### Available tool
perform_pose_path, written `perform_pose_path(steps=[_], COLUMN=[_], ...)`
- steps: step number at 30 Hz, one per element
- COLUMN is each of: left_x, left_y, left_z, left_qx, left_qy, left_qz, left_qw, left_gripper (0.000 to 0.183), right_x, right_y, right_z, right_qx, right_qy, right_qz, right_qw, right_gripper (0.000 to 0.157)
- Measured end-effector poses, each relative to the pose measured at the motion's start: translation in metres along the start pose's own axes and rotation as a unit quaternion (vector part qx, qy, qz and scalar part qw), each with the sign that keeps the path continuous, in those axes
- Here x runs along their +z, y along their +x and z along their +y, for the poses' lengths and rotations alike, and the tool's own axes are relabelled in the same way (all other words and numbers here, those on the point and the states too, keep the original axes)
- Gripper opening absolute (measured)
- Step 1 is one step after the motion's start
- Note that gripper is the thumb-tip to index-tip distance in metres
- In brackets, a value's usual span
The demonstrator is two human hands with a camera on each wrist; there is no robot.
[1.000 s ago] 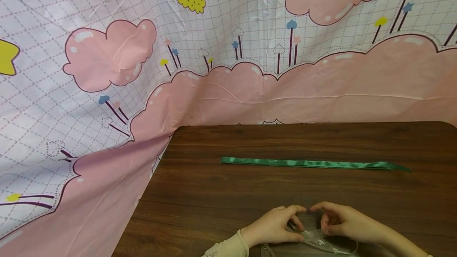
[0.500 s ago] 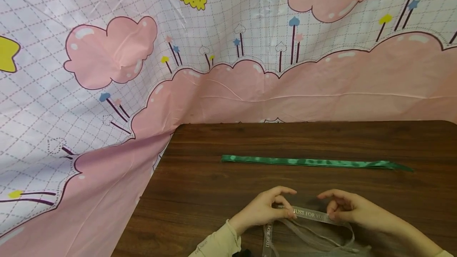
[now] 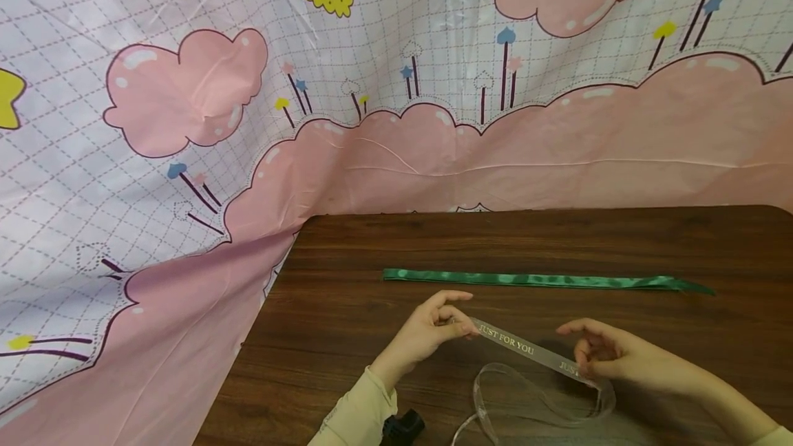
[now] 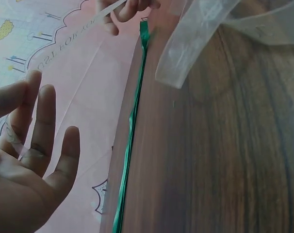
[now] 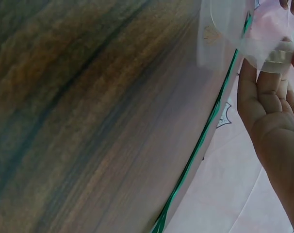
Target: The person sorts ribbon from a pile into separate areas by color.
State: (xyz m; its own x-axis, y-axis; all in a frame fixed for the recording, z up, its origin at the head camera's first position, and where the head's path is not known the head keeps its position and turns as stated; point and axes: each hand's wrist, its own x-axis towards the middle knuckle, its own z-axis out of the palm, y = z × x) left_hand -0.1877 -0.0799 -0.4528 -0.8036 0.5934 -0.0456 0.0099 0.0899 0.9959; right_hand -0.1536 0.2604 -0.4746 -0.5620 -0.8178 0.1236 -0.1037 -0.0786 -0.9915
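We see the left hand (image 3: pixel 427 332) pinching one end of a stretch of sheer ribbon (image 3: pixel 537 355) between thumb and index finger, its other fingers loosely apart. The right hand (image 3: pixel 619 358) grips the same ribbon between thumb and fingers, its index finger reaching forward, free of the band. Between the two pinches the ribbon runs nearly straight, sloping down toward the right hand, with gold "JUST FOR YOU" lettering facing us (it reads backwards from the left wrist). Past the right hand the slack loops back below; whether it touches the table (image 3: pixel 322 336) we cannot tell.

We judge the step in hand to be drawing out and straightening the ribbon; the next move would call for firm pinches and care that the loop does not twist.

Farther out, a green ribbon (image 3: pixel 526 281) lies lengthwise on the table beyond both hands, and a patterned cloth (image 3: pixel 396 188) hangs behind.
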Motion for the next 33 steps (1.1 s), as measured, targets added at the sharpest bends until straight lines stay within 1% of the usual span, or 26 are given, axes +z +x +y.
perform_pose_path(steps=[5,7,9,12,13,14,15,17,21,23,24,27,29,31,33], left_x=[-0.009,-0.013,-0.018,-0.026,-0.029,-0.031,-0.034,-0.038,-0.046,-0.051,-0.054,-0.062,-0.067,-0.072,-0.076], left_y=[-0.002,-0.003,-0.004,-0.005,-0.005,-0.005,-0.006,-0.007,-0.009,-0.01,-0.01,-0.01,-0.009,-0.009,-0.008], left_z=[-0.001,-0.001,-0.002,-0.003,-0.003,-0.004,-0.006,-0.009,-0.015,-0.017,-0.018,-0.019,-0.021,-0.023,-0.026], left_qx=[-0.003,-0.002,-0.002,0.001,0.0,0.0,-0.002,-0.009,-0.026,-0.031,-0.033,-0.032,-0.035,-0.04,-0.047], left_qy=[0.002,0.008,0.011,0.015,0.018,0.017,0.02,0.028,0.043,0.05,0.051,0.057,0.057,0.059,0.058], left_qz=[0.018,0.026,0.031,0.042,0.046,0.05,0.055,0.068,0.089,0.098,0.102,0.112,0.12,0.127,0.134], left_qw=[0.9998,0.9996,0.9995,0.999,0.9988,0.9986,0.9983,0.9973,0.9948,0.9935,0.9929,0.9915,0.9905,0.9893,0.9881], left_gripper=[0.044,0.044,0.045,0.046,0.047,0.048,0.048,0.049,0.05,0.052,0.052,0.055,0.055,0.054,0.053], right_x=[-0.002,-0.004,-0.007,-0.011,-0.013,-0.015,-0.017,-0.021,-0.029,-0.032,-0.034,-0.041,-0.047,-0.053,-0.058], right_y=[-0.005,-0.008,-0.011,-0.014,-0.015,-0.017,-0.019,-0.022,-0.031,-0.035,-0.038,-0.046,-0.052,-0.059,-0.067], right_z=[-0.003,-0.005,-0.005,-0.006,-0.006,-0.006,-0.006,-0.005,-0.003,-0.002,-0.002,0.001,0.002,0.003,0.004], right_qx=[0.045,0.058,0.056,0.032,0.02,0.02,0.009,0.001,0.001,0.01,0.017,0.02,0.016,0.024,0.04], right_qy=[-0.015,-0.01,0.001,0.035,0.039,0.043,0.049,0.061,0.082,0.091,0.089,0.092,0.079,0.062,0.032], right_qz=[0.016,0.016,0.012,0.0,-0.001,0.005,0.003,0.004,0.015,0.028,0.041,0.058,0.068,0.079,0.098], right_qw=[0.999,0.998,0.998,0.999,0.999,0.999,0.999,0.998,0.997,0.995,0.995,0.994,0.994,0.995,0.994], right_gripper=[0.047,0.046,0.044,0.043,0.042,0.042,0.042,0.043,0.044,0.044,0.044,0.045,0.046,0.046,0.046])
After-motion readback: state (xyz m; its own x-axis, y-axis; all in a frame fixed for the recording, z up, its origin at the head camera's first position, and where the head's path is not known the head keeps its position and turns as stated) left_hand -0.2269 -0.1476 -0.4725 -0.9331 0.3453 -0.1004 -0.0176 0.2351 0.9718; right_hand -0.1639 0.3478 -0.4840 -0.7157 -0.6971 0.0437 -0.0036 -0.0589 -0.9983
